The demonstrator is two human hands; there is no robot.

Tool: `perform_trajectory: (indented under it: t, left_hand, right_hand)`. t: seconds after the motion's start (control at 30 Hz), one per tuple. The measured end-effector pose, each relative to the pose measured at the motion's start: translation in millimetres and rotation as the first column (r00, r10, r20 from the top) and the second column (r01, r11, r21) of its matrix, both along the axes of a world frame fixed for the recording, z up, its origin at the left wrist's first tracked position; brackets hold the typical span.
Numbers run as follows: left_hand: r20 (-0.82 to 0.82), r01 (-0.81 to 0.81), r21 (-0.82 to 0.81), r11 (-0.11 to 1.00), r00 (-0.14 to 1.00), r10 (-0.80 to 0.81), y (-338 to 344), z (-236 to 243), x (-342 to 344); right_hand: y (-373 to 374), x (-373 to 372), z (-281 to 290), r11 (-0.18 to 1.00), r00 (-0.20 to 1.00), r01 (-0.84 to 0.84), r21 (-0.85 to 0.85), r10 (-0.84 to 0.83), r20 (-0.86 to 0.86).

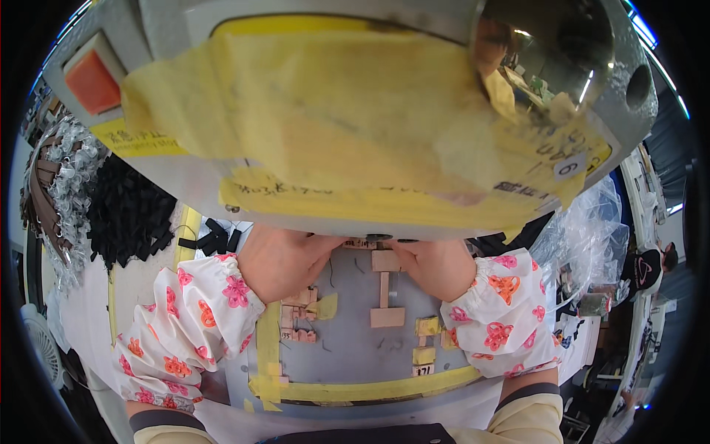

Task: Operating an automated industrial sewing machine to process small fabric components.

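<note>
Gripping or not, I cannot tell: my left hand (285, 259) and right hand (440, 270) are facing inward toward the grey plate's (355, 351) far edge, machine head (185, 176) partly hiding both.

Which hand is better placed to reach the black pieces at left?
Probably the left hand: the black pieces lie close beside its wrist; the right hand is across the grey surface, farther away.
</note>
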State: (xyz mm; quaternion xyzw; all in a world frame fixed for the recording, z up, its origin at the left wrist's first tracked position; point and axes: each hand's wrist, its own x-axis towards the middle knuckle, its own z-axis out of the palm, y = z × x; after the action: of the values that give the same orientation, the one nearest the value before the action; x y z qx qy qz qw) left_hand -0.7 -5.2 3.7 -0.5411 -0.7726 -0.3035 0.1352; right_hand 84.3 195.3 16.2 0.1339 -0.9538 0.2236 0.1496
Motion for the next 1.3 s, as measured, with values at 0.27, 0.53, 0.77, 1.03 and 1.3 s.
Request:
perform_trajectory:
  t: [0.27, 0.53, 0.77, 1.03, 1.3]
  left_hand:
    - [-0.012, 0.015, 0.011, 1.000, 1.000, -0.015, 2.5, 3.1, 1.2]
    - [-0.054, 0.001, 0.001, 1.000, 0.999, -0.001, 7.2, 7.7, 2.1]
    - [0.204, 0.000, -0.012, 1.000, 0.979, 0.003, 12.5, 11.6, 2.7]
    - [-0.092, -0.127, -0.073, 0.989, 0.988, 0.121, -1.3, -3.1, -7.0]
    - [-0.159, -0.151, -0.130, 0.980, 0.979, 0.130, -1.4, -1.2, -7.6]
  right_hand:
    - [-0.3, -3.3, -6.9, 0.999, 0.994, -0.051, 0.003, 0.051, -0.093]
    - [-1.0, -3.1, -7.2, 0.997, 0.993, -0.072, -0.030, 0.069, -0.092]
    - [-0.4, -4.5, -1.9, 0.998, 0.991, -0.055, 0.027, 0.058, -0.124]
    - [0.4, -6.7, 2.5, 0.999, 0.983, -0.022, 0.037, 0.028, -0.181]
    - [2.7, -6.2, 1.8, 0.999, 0.998, -0.021, 0.050, 0.024, -0.064]
